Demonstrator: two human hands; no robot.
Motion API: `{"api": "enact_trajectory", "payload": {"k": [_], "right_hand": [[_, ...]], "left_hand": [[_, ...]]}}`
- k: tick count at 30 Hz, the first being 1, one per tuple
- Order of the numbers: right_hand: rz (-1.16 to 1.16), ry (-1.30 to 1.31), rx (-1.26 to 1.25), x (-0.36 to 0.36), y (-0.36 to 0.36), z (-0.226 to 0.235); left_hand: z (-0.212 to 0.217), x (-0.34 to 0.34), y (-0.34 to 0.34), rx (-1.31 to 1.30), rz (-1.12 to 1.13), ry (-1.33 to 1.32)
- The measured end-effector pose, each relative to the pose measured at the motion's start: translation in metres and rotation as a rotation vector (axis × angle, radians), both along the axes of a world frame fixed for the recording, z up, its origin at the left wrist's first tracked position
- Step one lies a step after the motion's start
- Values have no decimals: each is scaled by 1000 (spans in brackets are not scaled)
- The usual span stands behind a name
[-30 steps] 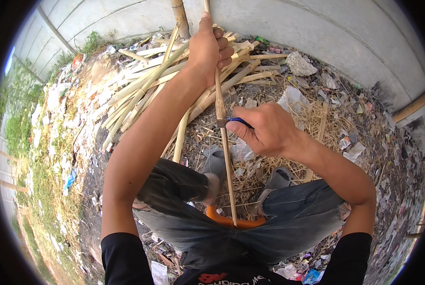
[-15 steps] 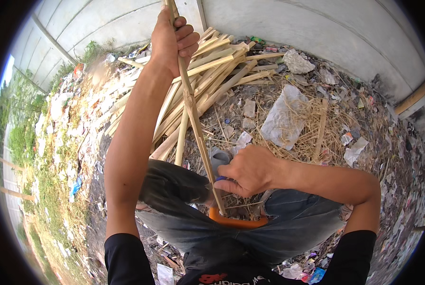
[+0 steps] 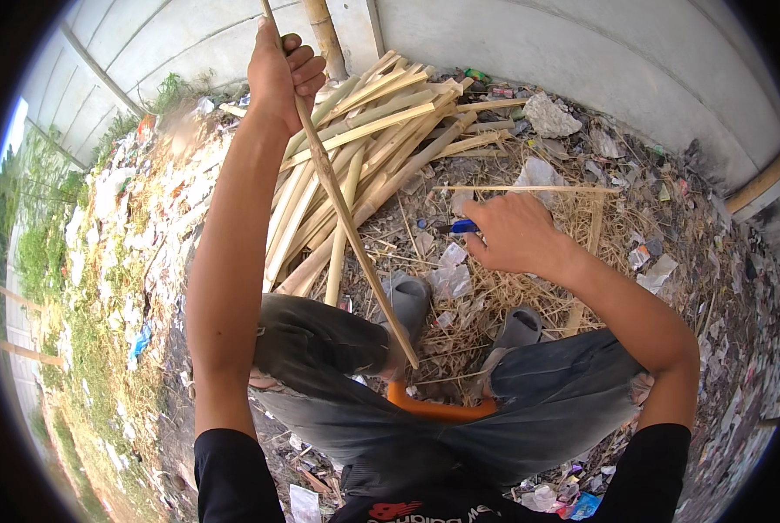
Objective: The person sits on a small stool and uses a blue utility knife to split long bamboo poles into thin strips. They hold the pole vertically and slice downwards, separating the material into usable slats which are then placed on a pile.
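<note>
Raised at the upper left, my left hand (image 3: 281, 78) is closed around a long bamboo strip (image 3: 342, 196). The strip slants down between my knees, its lower tip near an orange curved object (image 3: 442, 407). Over the straw-covered ground, my right hand (image 3: 514, 231) grips a blue-handled knife (image 3: 461, 227), its dark blade pointing left and away from the strip. A thin pale sliver (image 3: 547, 188) stretches sideways just beyond my right knuckles; whether it is in the air or on the ground I cannot tell.
Split bamboo pieces (image 3: 381, 148) lie heaped ahead, a bamboo post (image 3: 325, 37) behind them. A pale wall (image 3: 538, 52) closes the far side. Litter, straw (image 3: 573, 222) and a stone chunk (image 3: 551, 116) cover the ground. My feet wear grey sandals (image 3: 407, 296).
My right hand with the knife has moved away from the strip, up and right. My left hand has shifted slightly left with the strip. The thin sliver now shows beyond my right hand.
</note>
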State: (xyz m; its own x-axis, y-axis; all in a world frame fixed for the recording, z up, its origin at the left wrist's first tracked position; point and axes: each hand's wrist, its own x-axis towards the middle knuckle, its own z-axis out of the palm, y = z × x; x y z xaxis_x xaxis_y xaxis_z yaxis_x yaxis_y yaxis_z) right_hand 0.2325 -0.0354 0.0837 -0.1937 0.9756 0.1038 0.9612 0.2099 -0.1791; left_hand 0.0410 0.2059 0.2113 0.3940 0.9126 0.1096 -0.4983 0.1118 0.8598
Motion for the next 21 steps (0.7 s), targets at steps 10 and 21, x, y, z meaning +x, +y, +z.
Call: {"api": "enact_trajectory", "payload": {"k": [10, 21], "right_hand": [[-5, 324, 169, -39, -2, 29], [90, 289, 179, -43, -5, 30]], "left_hand": [[-37, 54, -47, 97, -7, 251], [-38, 62, -55, 21, -52, 259]]}}
